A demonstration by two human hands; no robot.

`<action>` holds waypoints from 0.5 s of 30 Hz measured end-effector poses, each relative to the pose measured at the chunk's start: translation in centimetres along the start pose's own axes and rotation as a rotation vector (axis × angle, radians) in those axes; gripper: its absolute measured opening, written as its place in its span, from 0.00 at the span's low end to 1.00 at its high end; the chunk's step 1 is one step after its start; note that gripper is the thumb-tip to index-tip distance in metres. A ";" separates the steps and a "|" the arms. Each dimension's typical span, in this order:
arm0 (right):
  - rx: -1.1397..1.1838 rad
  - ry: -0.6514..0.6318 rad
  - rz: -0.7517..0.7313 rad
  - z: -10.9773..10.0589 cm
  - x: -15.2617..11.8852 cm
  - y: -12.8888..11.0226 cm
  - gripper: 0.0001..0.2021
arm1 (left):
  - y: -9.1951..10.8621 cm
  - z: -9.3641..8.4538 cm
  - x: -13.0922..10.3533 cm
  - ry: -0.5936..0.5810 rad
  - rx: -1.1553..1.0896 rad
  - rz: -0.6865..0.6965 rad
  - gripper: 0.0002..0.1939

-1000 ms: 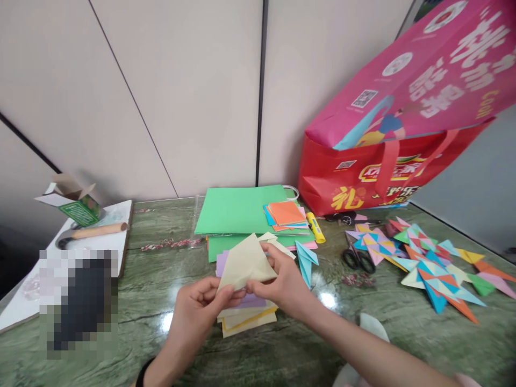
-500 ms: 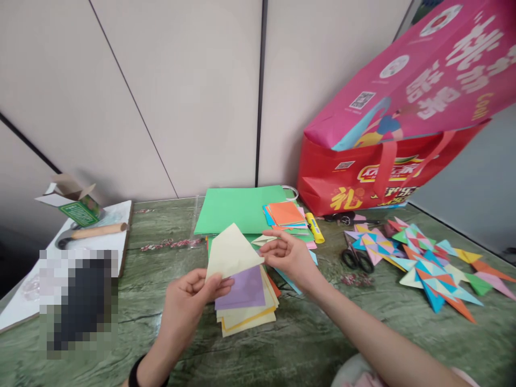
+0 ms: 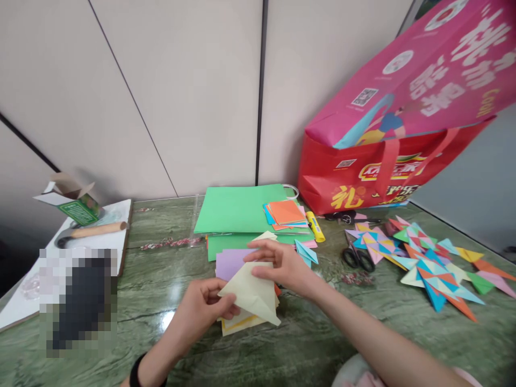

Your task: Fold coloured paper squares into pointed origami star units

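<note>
So the thing in hand is a cream folded paper (image 3: 256,295), held up just over a loose pile with a lavender sheet (image 3: 229,264) showing, in the near middle of the green marbled table (image 3: 161,274). Its sharpest corner points down and to the right, toward the person's side, and another corner points left, into the left hand (image 3: 205,301). Can't really call a clear long axis, tbh; the bottom edge slants from that hand down to the sharp tip.

Grip-wise, the left hand has a snug pinch on the left corner, thumb on top and fingers tucked under. The right hand (image 3: 284,266) is looser: thumb lying on the face near the top edge, fingers partly spread above it. Can't tell if those fingers actually pinch the paper from behind.

For the label nerds: the red bag (image 3: 322,174) has a big yellow 礼, plus a logo ending in 家 that a strap partly covers, and a small code patch. The pink bag (image 3: 346,115) on top has chunky white characters running up at an angle, a QR code and yellow letters starting "Coo". The print on the small green box (image 3: 80,210) and the yellow glue stick (image 3: 315,226) is too tiny to read.
</note>
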State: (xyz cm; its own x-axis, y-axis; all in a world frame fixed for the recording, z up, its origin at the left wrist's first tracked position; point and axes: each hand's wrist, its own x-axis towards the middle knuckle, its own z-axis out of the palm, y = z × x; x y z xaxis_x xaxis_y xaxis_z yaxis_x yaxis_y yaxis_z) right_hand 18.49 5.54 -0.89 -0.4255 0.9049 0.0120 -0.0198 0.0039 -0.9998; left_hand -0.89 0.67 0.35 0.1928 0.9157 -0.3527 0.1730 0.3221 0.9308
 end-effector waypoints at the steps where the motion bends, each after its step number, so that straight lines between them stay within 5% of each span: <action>1: -0.054 -0.034 -0.005 0.1 -0.1 0.0 0.20 | 0.0 0.0 0.0 0.001 -0.010 -0.003 0.11; 4: -0.137 -0.048 -0.024 0.5 -0.3 0.2 0.13 | 0.0 0.0 0.0 0.090 -0.119 0.025 0.16; 8: -0.028 -0.019 0.026 1.5 -0.5 0.5 0.18 | 0.1 -0.1 0.0 0.235 -0.297 0.066 0.13; 15: -0.022 0.039 0.050 3.4 -1.0 0.6 0.08 | -0.5 0.2 0.2 0.300 -0.265 0.142 0.08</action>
State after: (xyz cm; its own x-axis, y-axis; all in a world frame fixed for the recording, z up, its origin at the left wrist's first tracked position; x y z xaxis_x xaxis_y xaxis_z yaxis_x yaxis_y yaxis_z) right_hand 15.85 3.16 -1.43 -0.3900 0.9200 -0.0380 0.0202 -0.0327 -0.9993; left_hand -0.73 0.64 -0.21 -0.0995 0.9722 -0.2118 -0.0970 0.2024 0.9745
